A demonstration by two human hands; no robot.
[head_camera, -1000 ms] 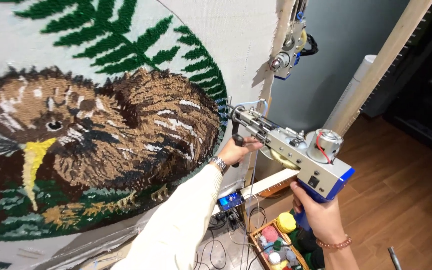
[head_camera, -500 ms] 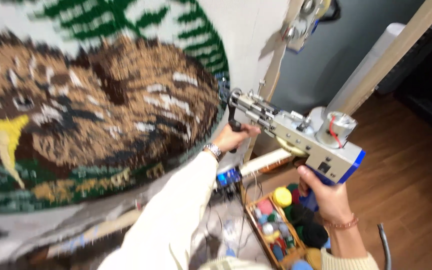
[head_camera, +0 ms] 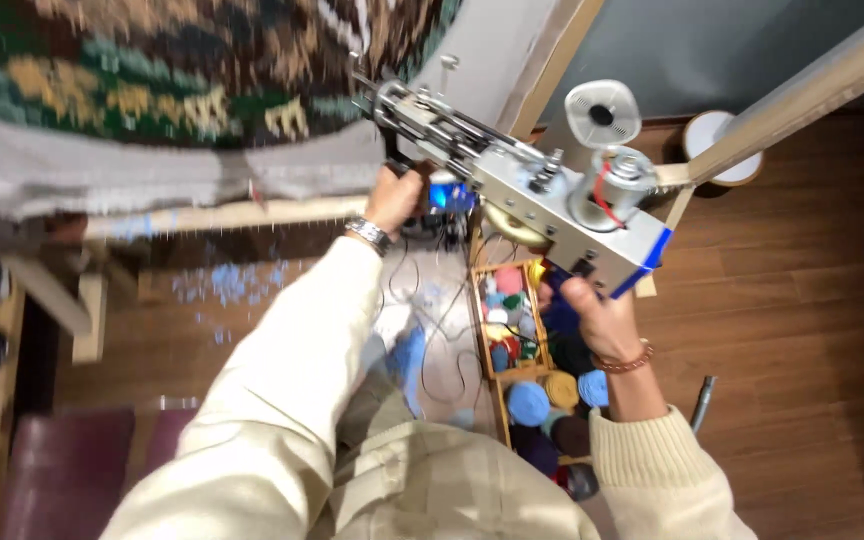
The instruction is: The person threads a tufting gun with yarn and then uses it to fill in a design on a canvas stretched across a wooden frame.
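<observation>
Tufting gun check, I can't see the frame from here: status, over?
Left hand shut on tufting gun front grip, right hand on rear handle. Needle end beside rug cloth; contact unclear. Yarn crate on the floor below.

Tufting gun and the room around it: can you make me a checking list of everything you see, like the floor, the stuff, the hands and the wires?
Surface: wooden floor, with blue fluff bits scattered under the frame.
Job's things: silver tufting gun with blue trim, its tip at the patterned rug cloth stretched on a wooden frame.
Clutter: wooden box of coloured yarn balls; more yarn beside it; a dark tool on the floor.
Hands: left hand grips the gun's front handle, watch on wrist; right hand holds the rear handle, bead bracelet on wrist.
Cables: thin wires looping on the floor.
Surroundings: grey wall, white roll, purple seat.
</observation>
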